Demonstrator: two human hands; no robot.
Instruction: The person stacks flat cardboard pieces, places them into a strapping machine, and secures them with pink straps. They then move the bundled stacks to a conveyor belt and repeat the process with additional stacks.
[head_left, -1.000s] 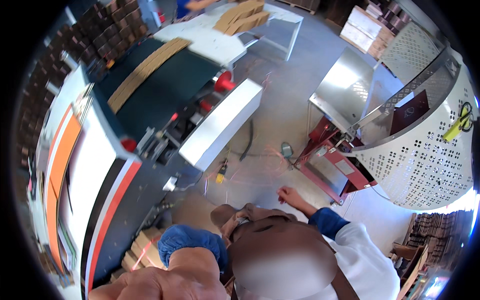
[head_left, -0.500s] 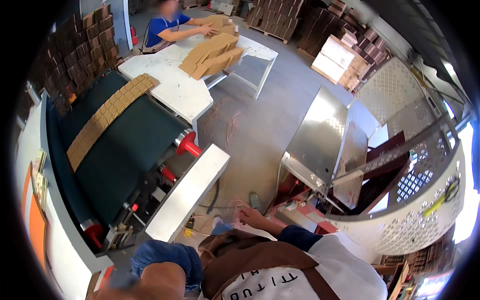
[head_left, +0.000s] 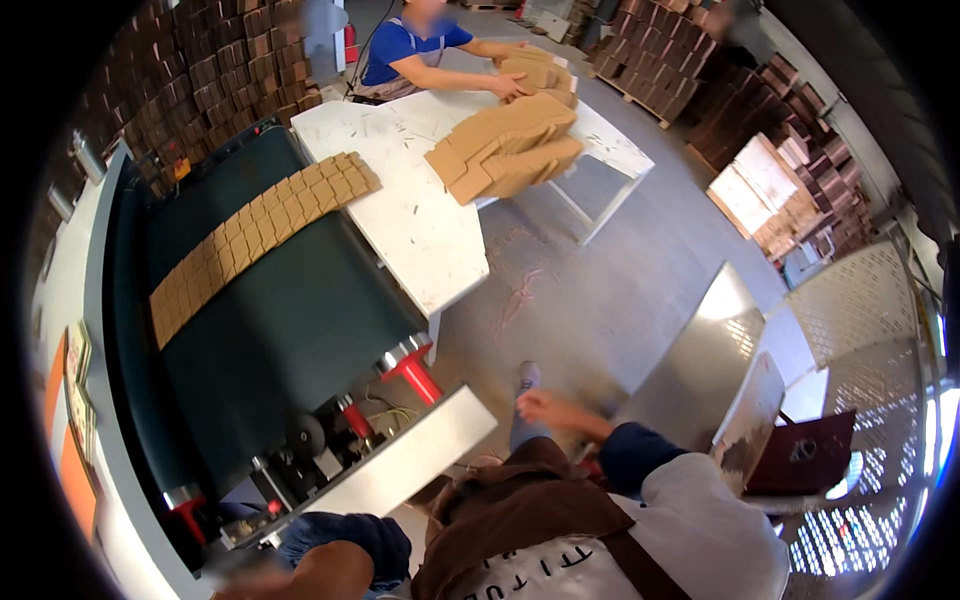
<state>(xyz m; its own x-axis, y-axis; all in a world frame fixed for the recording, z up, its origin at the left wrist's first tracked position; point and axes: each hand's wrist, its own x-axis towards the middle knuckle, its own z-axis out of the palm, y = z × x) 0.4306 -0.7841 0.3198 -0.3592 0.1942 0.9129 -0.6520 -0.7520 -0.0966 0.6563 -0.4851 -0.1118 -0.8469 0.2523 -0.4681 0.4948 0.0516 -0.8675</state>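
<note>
My right hand [head_left: 548,410] hangs in front of my body with its fingers curled in and nothing visible in them. It is apart from the machine frame, above the floor and near my shoe [head_left: 529,376]. My left hand [head_left: 255,575] is at the lower left, next to the near end of the belt machine, and is smeared by motion. On the dark green conveyor belt [head_left: 290,310] lies a curved row of overlapping flat brown cardboard pieces [head_left: 250,230]. The row reaches the edge of a white table [head_left: 430,265].
A co-worker in a blue shirt [head_left: 425,50] handles cardboard pieces [head_left: 535,72] beyond the table. Another cardboard pile [head_left: 505,145] lies nearer. A white machine beam [head_left: 410,450] stands left of me, a perforated metal guard [head_left: 870,370] right. Stacked cardboard [head_left: 650,60] stands behind.
My view has shifted, with the belt and table now nearer and the metal guard lower right. A shoe shows ahead of me. My right hand has swung forward and to the right.
</note>
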